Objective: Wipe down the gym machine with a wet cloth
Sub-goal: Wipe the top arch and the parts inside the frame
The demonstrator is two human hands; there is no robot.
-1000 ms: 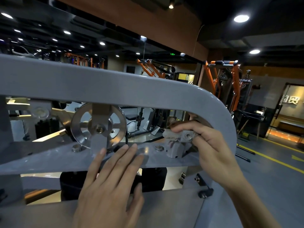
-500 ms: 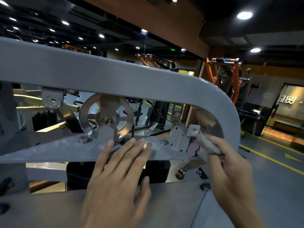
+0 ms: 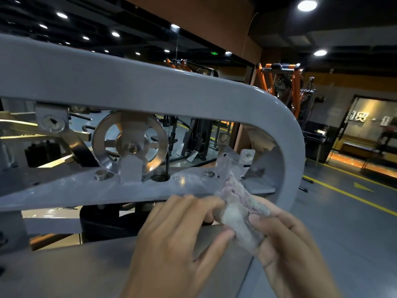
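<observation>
i see both hands meet at a crumpled, nubby pale grey-and-lilac cloth [image 3: 240, 209], bunched just below the right end of the grey steel machine frame [image 3: 150, 82]. my left hand [image 3: 178, 239] pinches the cloth's near edge between thumb and curled fingers; my right hand [image 3: 287, 244] cups it from beneath, fingers folded round the wad. the cloth's upper fringe touches the frame's flat grey crossplate [image 3: 86, 188], right of the spoked silver pulley wheel [image 3: 130, 145].
</observation>
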